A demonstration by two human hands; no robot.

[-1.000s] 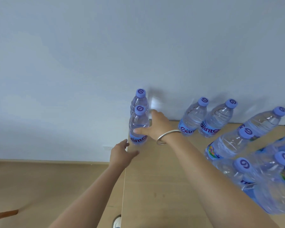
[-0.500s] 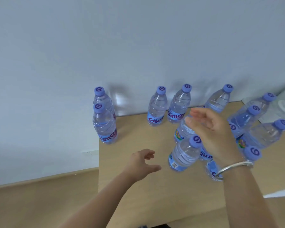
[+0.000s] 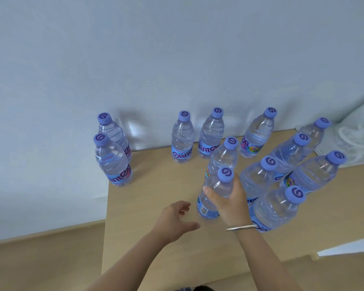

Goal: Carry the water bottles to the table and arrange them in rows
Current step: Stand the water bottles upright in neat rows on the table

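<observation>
All bottles stand on the table (image 3: pixel 156 238): two paired at left, three along the wall, the rest clustered unsorted at right, where the right hand (image 3: pixel 229 203) grasps one bottle (image 3: pixel 215 192); the left hand (image 3: pixel 172 221) hovers released.

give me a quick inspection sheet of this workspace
surface: tan wooden table, set against the wall
job's things: twelve capped water bottles upright on the table; two at the far left corner, three along the wall, the others bunched at right, no neat rows yet
clutter: white crumpled stuff at the far right, too blurred to name
grippers: right hand grips the front bottle below its cap; left hand hovers over the table, fingers loosely curled, holding nothing
cables: nothing seen
surroundings: pale blue-white wall; wooden floor to the left
</observation>
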